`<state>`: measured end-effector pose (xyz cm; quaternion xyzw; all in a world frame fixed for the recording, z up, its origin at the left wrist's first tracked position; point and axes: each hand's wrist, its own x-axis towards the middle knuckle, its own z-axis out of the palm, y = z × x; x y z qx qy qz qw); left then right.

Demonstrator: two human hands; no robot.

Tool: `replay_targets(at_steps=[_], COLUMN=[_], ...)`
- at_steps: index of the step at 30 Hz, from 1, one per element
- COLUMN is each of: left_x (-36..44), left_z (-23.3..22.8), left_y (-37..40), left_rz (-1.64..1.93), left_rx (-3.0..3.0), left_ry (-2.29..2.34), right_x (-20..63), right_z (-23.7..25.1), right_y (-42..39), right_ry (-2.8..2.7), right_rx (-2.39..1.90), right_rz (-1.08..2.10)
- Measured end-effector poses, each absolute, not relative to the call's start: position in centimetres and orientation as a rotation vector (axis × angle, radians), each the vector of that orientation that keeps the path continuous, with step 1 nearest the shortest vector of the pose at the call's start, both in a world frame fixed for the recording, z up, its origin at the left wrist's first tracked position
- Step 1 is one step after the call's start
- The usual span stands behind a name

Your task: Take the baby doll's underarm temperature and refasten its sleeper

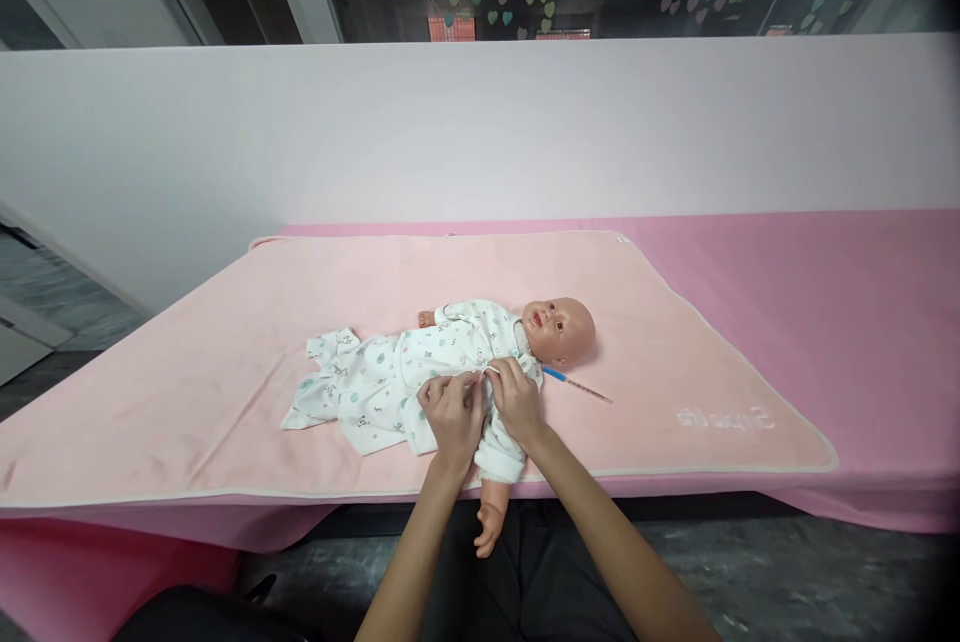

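**Both hands pinch the doll's garment at the chest**

Your left hand (452,409) and right hand (514,397) meet close together, each pinching the front edge of the white printed garment (390,377), so the cloth stays flat. The doll (559,330) lies on its back, head right, on the pink blanket (187,362). A thermometer (576,383) rests just right of your hands.

Both bare arms reach forward from bottom of view, close together. Left hand (452,414) palm down, fingers bent, fingertips pinched together. Right hand (516,396) just beside it, also palm down, fingers curled, thumb and first finger pinched. Fingertips of both hands almost meet. Wrists straight, forearms angled inward, right forearm longer in view.
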<state>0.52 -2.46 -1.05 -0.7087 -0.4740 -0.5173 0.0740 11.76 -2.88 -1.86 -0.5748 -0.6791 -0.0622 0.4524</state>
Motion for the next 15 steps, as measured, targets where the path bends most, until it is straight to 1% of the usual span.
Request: replay_targets(at_steps=[6,10,15], left_x=[-1.0,-2.5,-2.9], left_z=[-0.4,-0.2,-0.2], left_y=[-3.0,-3.4,-3.5], left_rz=[-1.428,-1.414,-1.363], left_rx=[-2.180,-2.125,-2.173], left_ry=[-1.557,-1.659,-1.661], right_x=[11.9,12.1,12.3], right_z=[-2.0,-2.3,-2.9], right_y=[-2.9,-2.8,-2.8], right_ry=[-1.633,-1.641,-1.633], right_rx=[-1.358,-1.338,-1.307], right_rz=[-0.132,-0.149,-0.147])
